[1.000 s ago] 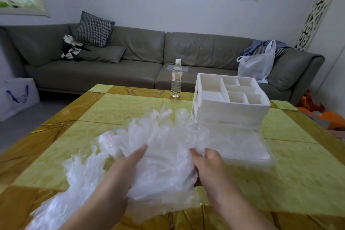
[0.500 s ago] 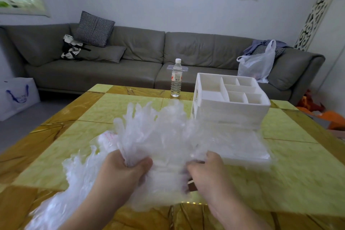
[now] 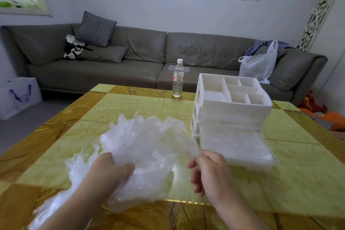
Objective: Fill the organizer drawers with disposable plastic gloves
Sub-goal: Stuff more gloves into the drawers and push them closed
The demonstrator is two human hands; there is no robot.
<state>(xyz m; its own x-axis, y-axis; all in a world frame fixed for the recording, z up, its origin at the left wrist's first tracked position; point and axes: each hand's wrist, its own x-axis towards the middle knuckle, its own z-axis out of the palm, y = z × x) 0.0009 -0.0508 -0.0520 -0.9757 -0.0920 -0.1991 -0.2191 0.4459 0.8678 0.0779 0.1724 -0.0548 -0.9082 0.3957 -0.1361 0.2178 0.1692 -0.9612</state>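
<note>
The left hand (image 3: 113,170) grips a glove bundle (image 3: 145,147) at the desk's (image 3: 298,183) six o'clock; the right hand (image 3: 207,172) pinches its edge. The open drawer (image 3: 240,147), at three o'clock, already holds gloves. Slippery film could spill over its rim.

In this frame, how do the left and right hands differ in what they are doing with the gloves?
The left hand grips a thick bunch of gloves, its fingers curled into the pile's near side; the right hand only pinches a thin edge at its fingertips. The left hand sits over the heap, while the right hand is beside it, nearer the organizer. Both hold the same clear plastic mass above the table.
</note>
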